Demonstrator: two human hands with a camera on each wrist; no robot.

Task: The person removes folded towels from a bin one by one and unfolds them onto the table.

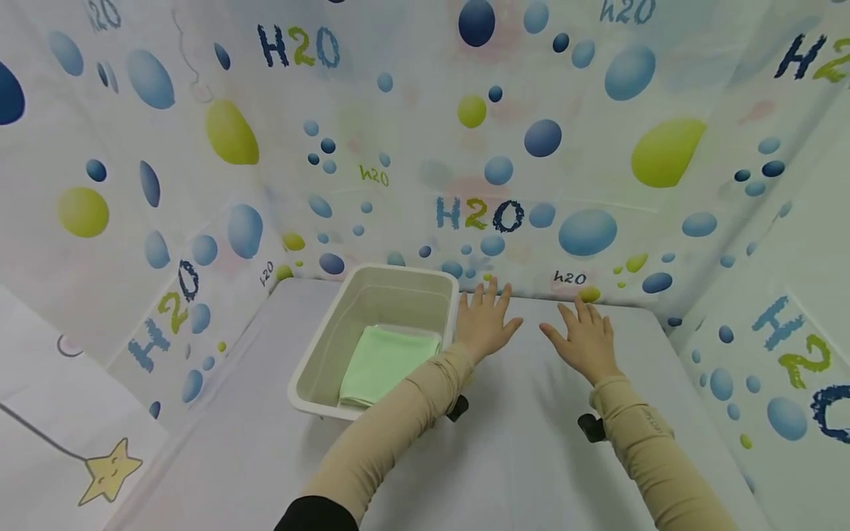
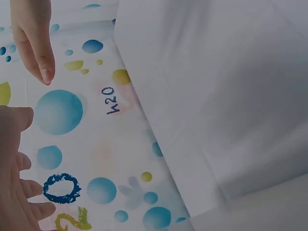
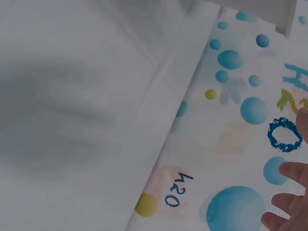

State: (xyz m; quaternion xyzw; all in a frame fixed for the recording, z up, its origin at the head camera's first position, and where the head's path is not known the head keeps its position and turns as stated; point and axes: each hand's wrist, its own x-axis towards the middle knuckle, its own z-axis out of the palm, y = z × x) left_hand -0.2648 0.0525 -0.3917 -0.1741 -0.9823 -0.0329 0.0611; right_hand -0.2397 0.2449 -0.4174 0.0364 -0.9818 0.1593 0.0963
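At the left of centre in the head view a pale plastic tub sits on the white bench, pushed back near the patterned backdrop printed with bubbles and "H2O". Inside it a folded green cloth lies flat on the bottom, towards the nearer end, I judge so that it stays contained and tidy. Just right of the tub's right rim is my left hand, palm down, fingers straight and a little spread, gripping nothing; whether it rests on the bench or hovers just over it I cannot tell. It lies just beside the tub, and the cloth is down and to its left, inside the tub and apart from my fingers. In the left wrist view my left hand shows at the lower left edge with relaxed fingers, and the fingers of the other hand hang in the upper left corner. Further right in the head view my right hand lies the same way, flat, fingers loosely spread and empty, well apart from the tub. The right wrist view shows only my fingertips at the lower right, over the backdrop's print. Both hands look parked side by side, near the bench's far edge.
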